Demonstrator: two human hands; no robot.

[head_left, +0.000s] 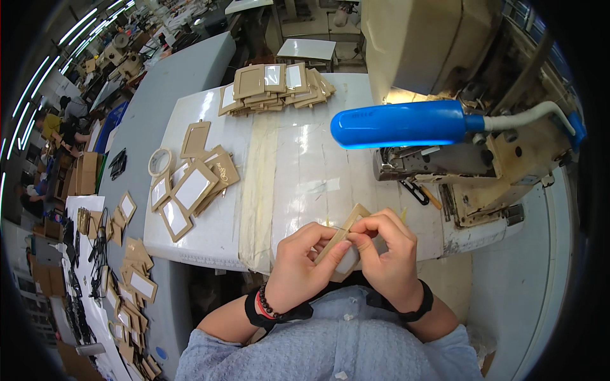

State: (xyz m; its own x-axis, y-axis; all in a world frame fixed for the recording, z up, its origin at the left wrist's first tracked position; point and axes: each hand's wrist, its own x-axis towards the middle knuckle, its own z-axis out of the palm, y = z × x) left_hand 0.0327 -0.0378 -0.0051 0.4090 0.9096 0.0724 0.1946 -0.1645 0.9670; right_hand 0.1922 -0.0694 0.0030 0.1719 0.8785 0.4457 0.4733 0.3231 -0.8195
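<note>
One card holder (pixel 341 235), seemingly unfinished, is pinched by left grip (pixel 297 261) and right grip (pixel 392 256) — stacked holders (pixel 279 89) possibly done.

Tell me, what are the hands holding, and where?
The left hand grips a flat, tan, frame-like piece by its left edge; the right hand pinches at that edge.

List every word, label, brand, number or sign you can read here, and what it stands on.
Loose tan frame on the table's left: gold script, wording withheld.
Blue paddle-shaped part: faint lettering, too blurred to read.
Ruler-like strip on the white table: markings too small to read.
Held tan piece, between left hand and right hand: no lettering visible.
</note>
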